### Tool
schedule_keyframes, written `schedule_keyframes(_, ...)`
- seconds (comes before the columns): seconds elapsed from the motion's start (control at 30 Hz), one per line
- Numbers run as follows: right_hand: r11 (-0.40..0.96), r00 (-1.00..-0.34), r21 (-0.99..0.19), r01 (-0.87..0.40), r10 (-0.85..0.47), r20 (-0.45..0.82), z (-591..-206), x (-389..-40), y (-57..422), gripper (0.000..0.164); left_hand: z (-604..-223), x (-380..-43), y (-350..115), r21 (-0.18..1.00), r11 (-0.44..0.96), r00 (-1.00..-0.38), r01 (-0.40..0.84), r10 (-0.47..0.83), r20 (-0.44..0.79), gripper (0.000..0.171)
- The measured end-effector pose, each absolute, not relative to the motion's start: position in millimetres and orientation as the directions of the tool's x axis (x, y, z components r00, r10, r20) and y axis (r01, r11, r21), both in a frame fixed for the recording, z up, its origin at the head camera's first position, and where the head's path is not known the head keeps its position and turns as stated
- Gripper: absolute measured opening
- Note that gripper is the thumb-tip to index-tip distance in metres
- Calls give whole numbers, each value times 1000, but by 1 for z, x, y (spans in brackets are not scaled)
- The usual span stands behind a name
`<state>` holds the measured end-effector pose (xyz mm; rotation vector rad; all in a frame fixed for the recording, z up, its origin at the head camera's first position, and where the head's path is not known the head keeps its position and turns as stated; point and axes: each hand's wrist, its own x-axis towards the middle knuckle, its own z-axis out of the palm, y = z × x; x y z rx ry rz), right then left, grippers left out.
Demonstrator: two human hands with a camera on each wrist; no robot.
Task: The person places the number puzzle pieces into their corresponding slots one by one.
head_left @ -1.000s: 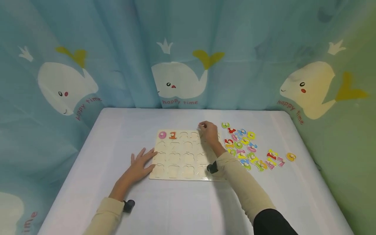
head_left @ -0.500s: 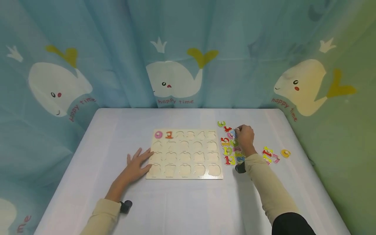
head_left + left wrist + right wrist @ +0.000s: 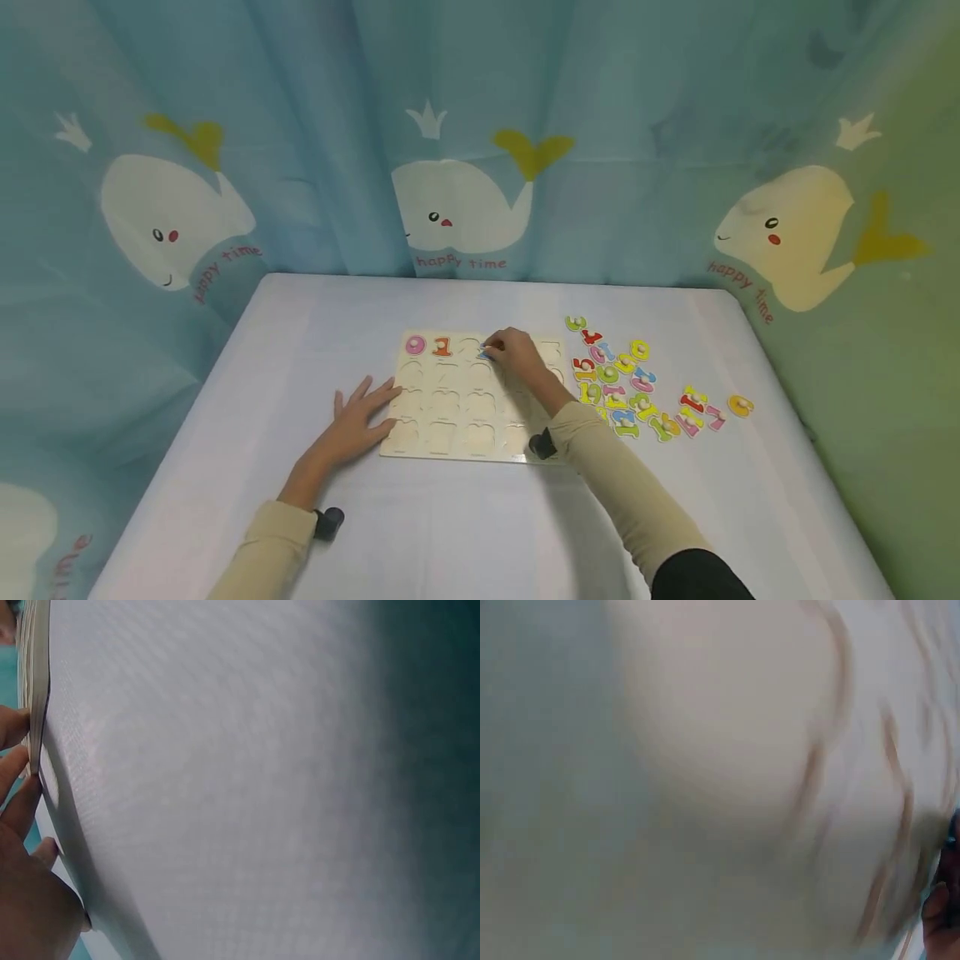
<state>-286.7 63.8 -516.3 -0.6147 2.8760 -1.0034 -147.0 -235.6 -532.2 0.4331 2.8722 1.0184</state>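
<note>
I see the right hand (image 3: 517, 355) pinch the blue piece (image 3: 484, 354) at the twelve o'clock of the board (image 3: 442, 457), long axis hidden, a bare recess (image 3: 467, 345) toward its nine, the left hand (image 3: 358, 423) farther off, spread-fingered on the eight-o'clock edge.

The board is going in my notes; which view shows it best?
The head view: most of the board shows, though the right arm covers part. The left wrist view has only its edge; the right wrist view, a blurred close-up.
</note>
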Motion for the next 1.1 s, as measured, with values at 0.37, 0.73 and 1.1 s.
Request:
schedule_keyframes(0.37, 713, -917, -615, -337, -397, 42, -520, -288, 27, 20, -530, -146, -232, 626, 736, -958, 256, 278, 65, 50)
schedule_keyframes(0.73, 723, -962, -683, -102, 105, 254, -509, -296, 141, 23, -525, -144, -232, 620, 744, -959, 249, 280, 49, 50)
schedule_keyframes(1.1, 810, -990, -584, 48, 118, 83, -521, -305, 180, 36, -529, -141, -233, 645, 730, -961, 225, 275, 25, 50)
